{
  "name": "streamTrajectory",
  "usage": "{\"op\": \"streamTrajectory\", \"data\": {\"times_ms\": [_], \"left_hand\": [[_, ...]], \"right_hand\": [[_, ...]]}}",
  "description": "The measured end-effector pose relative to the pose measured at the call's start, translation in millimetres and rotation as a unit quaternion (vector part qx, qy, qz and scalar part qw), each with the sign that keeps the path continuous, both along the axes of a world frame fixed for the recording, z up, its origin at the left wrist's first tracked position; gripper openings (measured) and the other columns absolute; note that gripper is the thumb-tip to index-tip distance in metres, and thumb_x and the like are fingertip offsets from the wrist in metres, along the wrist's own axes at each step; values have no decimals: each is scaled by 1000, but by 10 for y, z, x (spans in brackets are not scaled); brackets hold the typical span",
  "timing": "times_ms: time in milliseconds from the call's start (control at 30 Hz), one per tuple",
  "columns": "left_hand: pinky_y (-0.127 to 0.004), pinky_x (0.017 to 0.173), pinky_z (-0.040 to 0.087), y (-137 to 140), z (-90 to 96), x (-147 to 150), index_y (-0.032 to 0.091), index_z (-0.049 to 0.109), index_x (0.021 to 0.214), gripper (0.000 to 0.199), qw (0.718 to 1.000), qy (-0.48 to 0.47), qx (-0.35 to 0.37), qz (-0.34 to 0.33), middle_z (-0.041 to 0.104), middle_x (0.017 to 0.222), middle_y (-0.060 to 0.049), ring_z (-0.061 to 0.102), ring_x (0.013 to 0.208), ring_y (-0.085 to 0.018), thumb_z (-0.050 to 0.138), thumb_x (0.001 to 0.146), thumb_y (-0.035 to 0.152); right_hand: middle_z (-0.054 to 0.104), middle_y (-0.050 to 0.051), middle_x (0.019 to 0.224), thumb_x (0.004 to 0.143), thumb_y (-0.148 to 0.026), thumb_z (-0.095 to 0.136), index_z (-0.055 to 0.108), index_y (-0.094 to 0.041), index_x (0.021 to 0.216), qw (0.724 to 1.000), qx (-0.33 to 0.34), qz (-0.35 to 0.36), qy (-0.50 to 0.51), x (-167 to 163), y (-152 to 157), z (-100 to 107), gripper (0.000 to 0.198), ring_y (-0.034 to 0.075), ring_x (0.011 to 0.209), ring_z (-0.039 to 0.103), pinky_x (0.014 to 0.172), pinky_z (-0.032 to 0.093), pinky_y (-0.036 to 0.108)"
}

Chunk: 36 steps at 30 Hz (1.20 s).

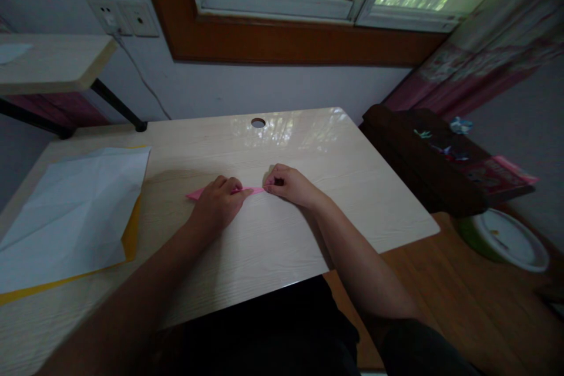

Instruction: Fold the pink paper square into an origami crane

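Left hand (218,201) is closed over pink paper (195,194), extended to the right hand (287,183), where its tip is pinched; probably light, thin and easily creased, it is best held by its edges. Beneath both is the counter (273,244).

No text, label, brand or number can be read. The pink-red item (496,176), well apart to the right of the right hand (288,184), bears dark, blurred markings; whether they are lettering or a pattern, I cannot tell.
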<state>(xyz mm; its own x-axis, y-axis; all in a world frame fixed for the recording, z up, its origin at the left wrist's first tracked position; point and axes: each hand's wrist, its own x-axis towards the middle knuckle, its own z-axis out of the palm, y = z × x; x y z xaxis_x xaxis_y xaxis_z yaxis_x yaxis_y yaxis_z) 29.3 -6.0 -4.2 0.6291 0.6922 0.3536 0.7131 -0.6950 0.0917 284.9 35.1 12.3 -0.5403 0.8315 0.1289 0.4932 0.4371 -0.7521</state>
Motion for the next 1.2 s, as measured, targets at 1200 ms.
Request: {"op": "streamTrajectory", "data": {"times_ms": [1200], "left_hand": [[-41, 94, 46, 169, 46, -396, 20, 67, 87, 12, 974, -164, -155, 34, 72, 103, -6, 63, 97, -23, 60, 94, 27]], "right_hand": [[71, 10, 98, 102, -25, 56, 77, -17, 100, 967, 223, 108, -61, -128, -41, -86, 22, 19, 91, 64, 82, 52, 33]]}}
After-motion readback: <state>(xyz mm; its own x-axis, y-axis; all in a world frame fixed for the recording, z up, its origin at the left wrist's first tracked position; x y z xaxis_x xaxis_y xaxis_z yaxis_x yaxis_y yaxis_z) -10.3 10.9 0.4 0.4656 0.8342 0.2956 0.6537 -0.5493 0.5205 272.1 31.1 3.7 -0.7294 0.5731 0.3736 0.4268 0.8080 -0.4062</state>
